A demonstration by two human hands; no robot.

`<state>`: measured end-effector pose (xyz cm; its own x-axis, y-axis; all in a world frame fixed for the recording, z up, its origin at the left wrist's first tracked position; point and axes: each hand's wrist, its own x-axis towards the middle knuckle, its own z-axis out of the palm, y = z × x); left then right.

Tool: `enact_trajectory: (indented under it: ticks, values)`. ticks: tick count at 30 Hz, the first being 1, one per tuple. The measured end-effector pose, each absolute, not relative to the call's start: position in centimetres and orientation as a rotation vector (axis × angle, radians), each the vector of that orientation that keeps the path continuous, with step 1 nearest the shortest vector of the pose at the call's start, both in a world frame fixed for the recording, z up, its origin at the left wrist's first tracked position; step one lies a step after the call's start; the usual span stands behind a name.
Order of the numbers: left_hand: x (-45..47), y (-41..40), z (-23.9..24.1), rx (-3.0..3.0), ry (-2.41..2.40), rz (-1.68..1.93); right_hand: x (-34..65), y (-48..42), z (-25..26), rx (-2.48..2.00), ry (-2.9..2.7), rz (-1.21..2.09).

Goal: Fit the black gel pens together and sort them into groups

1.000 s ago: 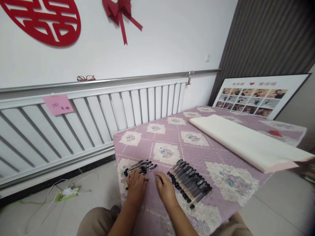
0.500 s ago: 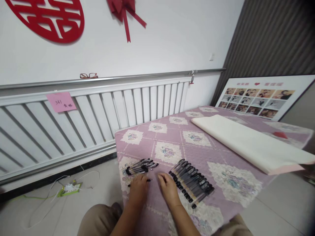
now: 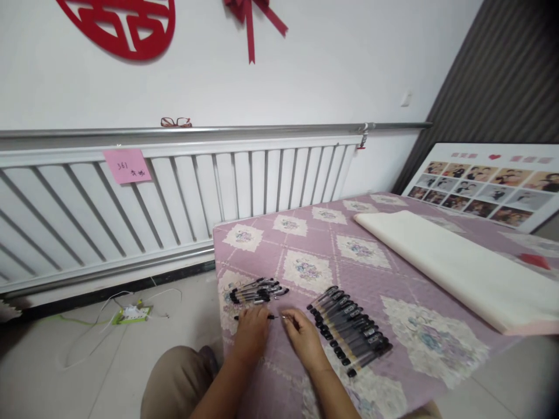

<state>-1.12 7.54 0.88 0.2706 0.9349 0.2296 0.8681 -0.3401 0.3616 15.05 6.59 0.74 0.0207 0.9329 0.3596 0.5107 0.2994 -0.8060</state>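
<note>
My left hand (image 3: 253, 331) is closed around a dark pen (image 3: 273, 317), whose two ends stick out on either side of the fingers. Facing its tip, my right hand (image 3: 303, 337) pinches a tiny light piece too small to name. Beyond my left hand lies a loose bunch of black pens (image 3: 257, 290). To the right of my right hand, several clear-barrelled black pens (image 3: 349, 329) lie side by side in a slanting row, separate from the hand.
A purple floral cloth covers the table (image 3: 323, 279). On its right side lies a large white folded sheet (image 3: 441, 256), with a photo board (image 3: 484, 180) behind it. A white radiator (image 3: 244, 180) runs along the wall. On the floor at left sits a power strip (image 3: 133, 315) with cables.
My right hand has come closer to the pen's tip and now pinches a small piece there. More of the pen shows past my left fingers. The whole view has shifted slightly.
</note>
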Motion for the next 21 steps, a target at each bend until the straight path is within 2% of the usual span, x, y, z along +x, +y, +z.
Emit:
enact_trajectory:
  ticks: [21]
  values:
    - [-1.35,7.51,1.48,2.449,1.525,0.508,15.01,6.51,0.37,-1.381,-1.665,0.705]
